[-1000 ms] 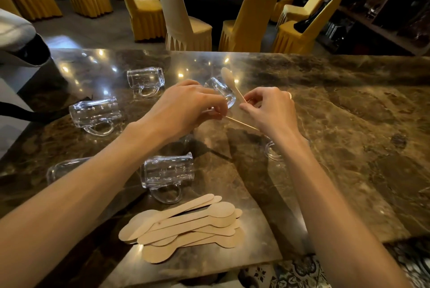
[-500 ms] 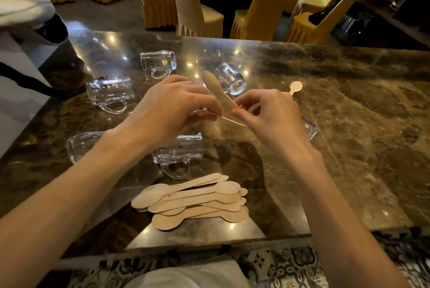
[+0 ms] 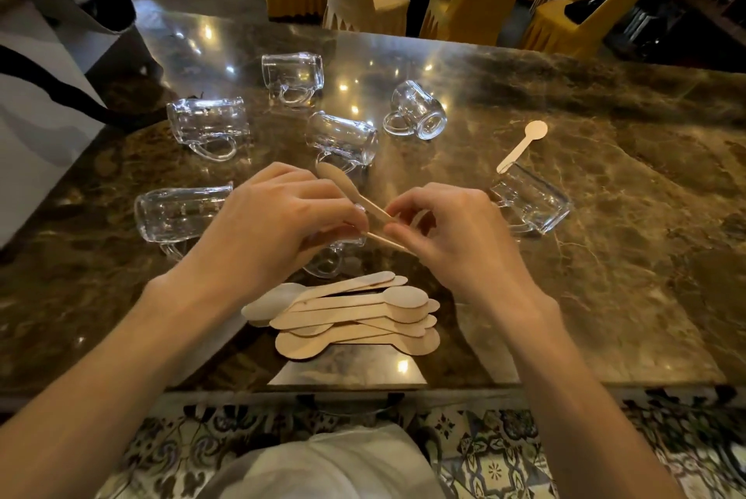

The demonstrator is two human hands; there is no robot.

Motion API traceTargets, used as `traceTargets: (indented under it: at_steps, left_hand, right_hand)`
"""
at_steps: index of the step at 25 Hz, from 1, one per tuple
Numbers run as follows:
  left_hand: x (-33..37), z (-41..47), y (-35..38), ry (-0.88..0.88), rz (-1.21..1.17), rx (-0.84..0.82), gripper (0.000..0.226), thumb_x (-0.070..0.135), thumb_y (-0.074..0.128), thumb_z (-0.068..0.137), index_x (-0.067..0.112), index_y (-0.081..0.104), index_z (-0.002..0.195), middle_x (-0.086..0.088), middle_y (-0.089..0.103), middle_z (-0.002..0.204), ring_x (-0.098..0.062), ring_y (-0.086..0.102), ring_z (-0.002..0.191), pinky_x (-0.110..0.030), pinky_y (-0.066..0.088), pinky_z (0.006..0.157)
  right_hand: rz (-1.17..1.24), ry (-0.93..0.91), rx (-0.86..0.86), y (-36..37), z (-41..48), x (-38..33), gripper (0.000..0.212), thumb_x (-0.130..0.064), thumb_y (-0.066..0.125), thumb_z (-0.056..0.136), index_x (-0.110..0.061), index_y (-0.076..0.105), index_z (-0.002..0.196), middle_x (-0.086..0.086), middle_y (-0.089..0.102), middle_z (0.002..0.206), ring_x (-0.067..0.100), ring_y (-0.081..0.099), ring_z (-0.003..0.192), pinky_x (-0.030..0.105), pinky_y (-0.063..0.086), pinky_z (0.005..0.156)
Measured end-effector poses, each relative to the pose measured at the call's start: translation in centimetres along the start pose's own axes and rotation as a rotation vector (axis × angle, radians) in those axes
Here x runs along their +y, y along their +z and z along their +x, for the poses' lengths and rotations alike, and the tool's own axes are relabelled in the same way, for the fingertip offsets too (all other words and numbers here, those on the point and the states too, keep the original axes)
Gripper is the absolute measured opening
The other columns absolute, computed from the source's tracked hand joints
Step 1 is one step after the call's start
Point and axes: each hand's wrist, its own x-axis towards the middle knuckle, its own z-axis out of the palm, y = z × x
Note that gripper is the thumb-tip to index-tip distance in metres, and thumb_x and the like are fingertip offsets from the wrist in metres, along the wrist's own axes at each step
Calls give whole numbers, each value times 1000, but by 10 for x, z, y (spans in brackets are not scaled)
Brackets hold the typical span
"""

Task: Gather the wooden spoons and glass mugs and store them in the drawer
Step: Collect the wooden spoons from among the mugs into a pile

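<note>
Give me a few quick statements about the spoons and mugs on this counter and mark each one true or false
1. Both hands, left hand and right hand, hold wooden spoons above the marble counter. True.
2. The glass mugs stand upright. False: those in clear view lie on their sides.
3. A pile of wooden spoons lies near the counter's front edge. True.
4. The lone spoon at the right sits inside a mug. False: it lies on the counter, beside the right-hand mug.
</note>
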Motion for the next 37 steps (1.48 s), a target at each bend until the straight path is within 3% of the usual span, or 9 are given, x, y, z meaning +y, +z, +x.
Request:
traceTargets:
  at_steps: [5,11,21,25,29,32,37]
  left_hand:
    - [5,-23,8,-54,4,-48,19,32,62,81,27,73,94,8,72,94,-17,67,83,-34,50,73]
    - [12,-46,16,-94,10,-98,32,40,45,87,27,73,96,8,71,92,-16,66,79,-33,50,68]
    - [14,-63,30,-173,-39,-173,34,42,44,87,28,74,97,8,72,91,-14,66,78,-33,52,69]
    - [13,-66,30,-232,-90,-71,36,45,46,90,24,73,99,9,71,93,-11,65,81,-31,50,73]
    - [2,-79,28,-425,-113,26,55,59,37,89,20,61,119,2,63,116,-12,56,103,-29,43,86]
    - [-4,-95,28,-519,-54,-130,76,75,25,83,23,45,135,2,53,132,-16,49,118,-31,35,95]
    - [-4,-117,28,-516,25,-270,97,84,26,74,13,40,140,-4,47,138,-21,45,123,-37,33,102]
  right_hand:
    - [22,-48,-142,8,-12,-6,15,-32,72,80,-29,71,95,-14,65,83,5,59,73,33,55,67]
    - [-10,-92,-267,17,-20,-10,15,-36,65,86,-32,70,99,-14,65,89,5,58,77,26,50,71]
    - [-100,-123,-321,30,-23,-6,20,-41,58,89,-34,70,103,-13,67,98,10,62,86,27,47,78]
    - [-102,-140,-307,28,-23,-6,24,-46,55,90,-34,71,102,-12,68,99,9,61,88,29,48,80]
    - [-87,-133,-309,25,-21,-5,28,-51,53,88,-34,71,100,-14,67,97,6,59,87,27,47,79]
    - [-64,-104,-279,17,-19,0,26,-49,56,86,-33,70,101,-15,68,97,4,59,86,26,48,82]
    - [3,-35,-164,-2,-4,16,31,-50,57,80,-29,72,96,-11,70,90,7,63,78,29,54,73]
